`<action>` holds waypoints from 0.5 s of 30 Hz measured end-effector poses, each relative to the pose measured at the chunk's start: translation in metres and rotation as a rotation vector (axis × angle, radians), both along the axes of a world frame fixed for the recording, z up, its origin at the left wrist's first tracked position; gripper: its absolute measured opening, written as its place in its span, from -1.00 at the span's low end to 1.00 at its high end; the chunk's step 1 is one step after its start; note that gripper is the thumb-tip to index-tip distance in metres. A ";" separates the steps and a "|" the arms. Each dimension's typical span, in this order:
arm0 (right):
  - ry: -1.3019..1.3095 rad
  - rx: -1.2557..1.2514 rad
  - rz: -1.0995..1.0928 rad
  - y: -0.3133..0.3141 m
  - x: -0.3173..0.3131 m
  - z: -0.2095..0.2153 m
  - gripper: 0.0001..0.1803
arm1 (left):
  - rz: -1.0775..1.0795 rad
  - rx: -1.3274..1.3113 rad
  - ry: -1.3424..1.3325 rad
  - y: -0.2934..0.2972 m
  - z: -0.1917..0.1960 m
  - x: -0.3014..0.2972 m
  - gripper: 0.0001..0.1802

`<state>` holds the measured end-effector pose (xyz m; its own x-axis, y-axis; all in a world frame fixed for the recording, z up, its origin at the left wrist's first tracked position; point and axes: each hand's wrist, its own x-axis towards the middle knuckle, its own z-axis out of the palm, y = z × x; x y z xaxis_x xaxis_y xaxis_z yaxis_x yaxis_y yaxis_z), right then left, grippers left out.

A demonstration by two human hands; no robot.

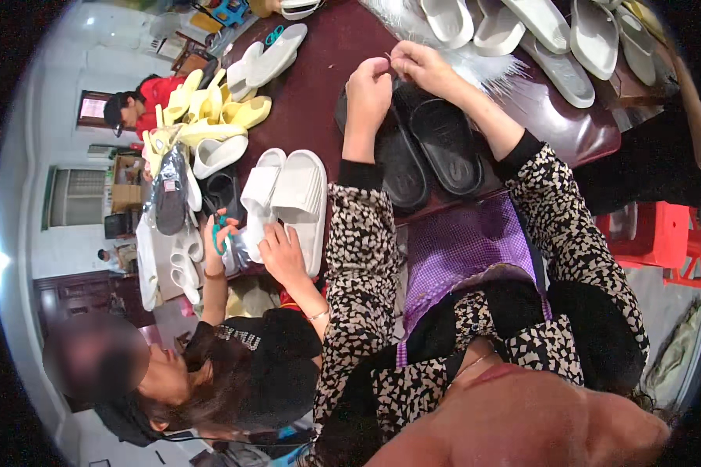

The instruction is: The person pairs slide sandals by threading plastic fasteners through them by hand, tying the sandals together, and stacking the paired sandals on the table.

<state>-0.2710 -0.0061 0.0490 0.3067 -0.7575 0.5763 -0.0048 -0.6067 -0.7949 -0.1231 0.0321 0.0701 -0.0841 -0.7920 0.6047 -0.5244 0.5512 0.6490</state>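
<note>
meeting at the fingertips over the far end of a black slide pair: two bare hands.

item, left hand – fingers curled in, thumb pressed to the forefinger. item, right hand – thumb and forefinger drawn together, its tip almost at the left one's. whatever lies between them, if anything, is too fine to make out.

item, black slides, one left and one right: side by side on the dark red table, at the near edge, toes partly hidden under the hands and wrists.

item, clear plastic: loose, frayed-looking, just beyond the right forearm. item, white slides: heaped at upper right. item, white pair: to the left, beside a co-worker's hand.

handling note, by judgement: such fine fingertip work likely wants both tips kept close, light pressure, wrists steady and clear of the straps. the loose plastic could snag a sleeve; the slides seem best left squared and away from the table edge.
</note>
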 end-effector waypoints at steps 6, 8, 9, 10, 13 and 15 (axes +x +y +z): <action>-0.056 0.110 -0.033 0.007 -0.002 -0.004 -0.93 | -0.037 0.285 -0.150 -0.015 0.002 -0.002 -0.79; -0.142 0.167 -0.032 0.013 -0.003 -0.003 -0.89 | 0.011 0.320 -0.078 -0.010 -0.001 0.000 -0.82; -0.185 0.189 -0.022 0.014 -0.001 0.000 -0.87 | 0.017 0.319 -0.095 -0.008 -0.001 0.002 -0.82; -0.200 0.189 -0.016 0.014 0.002 0.002 -0.87 | -0.009 0.338 0.009 -0.004 -0.002 0.004 -0.83; -0.145 0.199 -0.120 0.017 0.006 0.000 -0.83 | -0.063 0.391 0.219 0.003 -0.006 0.004 -0.85; -0.144 0.202 -0.133 0.015 0.007 -0.002 -0.83 | -0.075 0.394 0.286 0.003 -0.007 0.003 -0.86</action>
<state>-0.2644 0.0094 0.0470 0.1225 -0.8897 0.4398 0.0484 -0.4372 -0.8981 -0.1198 0.0353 0.0629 -0.0239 -0.9632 0.2679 -0.2630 0.2646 0.9278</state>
